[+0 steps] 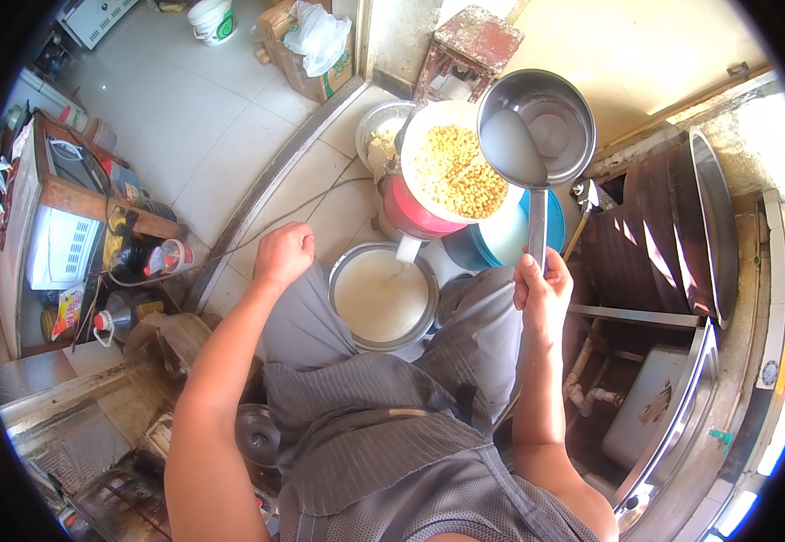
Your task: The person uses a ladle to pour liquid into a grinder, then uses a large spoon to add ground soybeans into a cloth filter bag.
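Note:
My right hand point(543, 288) grips the handle of a metal ladle point(537, 129), which is tilted and has some liquid in its bowl. The ladle is beside a white hopper point(426, 118) full of soaked soybeans point(460, 173), on top of a red grinding machine point(414, 211). Below the machine's white spout point(408, 249), a metal pot point(336, 284) holds pale, creamy liquid. Behind my right knee stands a blue bucket point(555, 220) with whitish liquid. My left hand point(285, 252) is loosely closed above my left knee and appears to hold nothing.
A metal bowl point(372, 125) stands behind the grinder, near a worn red stool point(477, 40). A cable point(277, 218) crosses the floor and its raised sill point(277, 162). At right are a large rusty drum point(650, 223) and a metal sink frame point(677, 406); a cluttered shelf point(114, 203) is at left.

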The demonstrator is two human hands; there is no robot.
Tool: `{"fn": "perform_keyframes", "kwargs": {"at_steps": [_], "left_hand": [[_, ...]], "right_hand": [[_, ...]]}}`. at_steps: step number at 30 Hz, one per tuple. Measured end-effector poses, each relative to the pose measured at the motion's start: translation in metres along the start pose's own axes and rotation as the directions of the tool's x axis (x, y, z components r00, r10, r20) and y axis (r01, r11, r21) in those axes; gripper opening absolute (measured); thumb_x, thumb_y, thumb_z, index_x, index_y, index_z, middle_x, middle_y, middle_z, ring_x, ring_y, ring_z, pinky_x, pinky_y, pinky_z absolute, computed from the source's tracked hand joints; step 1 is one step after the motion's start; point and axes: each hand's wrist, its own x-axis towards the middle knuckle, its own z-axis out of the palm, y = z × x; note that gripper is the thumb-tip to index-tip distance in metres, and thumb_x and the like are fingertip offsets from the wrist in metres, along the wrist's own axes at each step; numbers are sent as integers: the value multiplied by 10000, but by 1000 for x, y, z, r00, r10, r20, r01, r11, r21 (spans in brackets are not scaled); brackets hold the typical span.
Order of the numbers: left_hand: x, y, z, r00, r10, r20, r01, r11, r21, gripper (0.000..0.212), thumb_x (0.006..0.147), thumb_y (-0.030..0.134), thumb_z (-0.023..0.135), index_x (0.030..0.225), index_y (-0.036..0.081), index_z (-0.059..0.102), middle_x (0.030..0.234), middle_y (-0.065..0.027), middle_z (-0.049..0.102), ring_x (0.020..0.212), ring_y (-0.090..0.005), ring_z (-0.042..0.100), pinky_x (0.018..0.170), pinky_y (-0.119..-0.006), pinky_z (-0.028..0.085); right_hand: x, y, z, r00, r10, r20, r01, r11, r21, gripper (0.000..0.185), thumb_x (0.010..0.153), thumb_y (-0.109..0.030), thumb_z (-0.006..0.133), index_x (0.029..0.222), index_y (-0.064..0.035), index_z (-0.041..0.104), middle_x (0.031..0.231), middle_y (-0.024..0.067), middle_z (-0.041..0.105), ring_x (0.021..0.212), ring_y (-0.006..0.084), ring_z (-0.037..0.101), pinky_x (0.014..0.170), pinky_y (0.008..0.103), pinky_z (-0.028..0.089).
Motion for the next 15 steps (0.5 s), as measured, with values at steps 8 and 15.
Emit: {"fn": "perform_keyframes", "kwargs": {"at_steps": [8,15], "left_hand": [[0,-3,2,1000,-3,-4,3,1000,-1,90,834,135,606,820,82,677,860,-97,691,799,-334,658,723,-432,538],[0,-2,2,1000,-7,2,7,1000,-6,86,831,131,605,817,84,675,857,-96,690,796,-334,657,719,-435,537]], "right_hand": [[1,1,1,1000,-9,10,9,1000,7,252,955,-145,675,1116,30,590,681,52,591,439,66,457,388,221,358],[0,0,1,1000,-1,7,1,1000,3,248,956,-149,675,1115,24,595,677,48,590,437,65,457,388,222,357]]}}
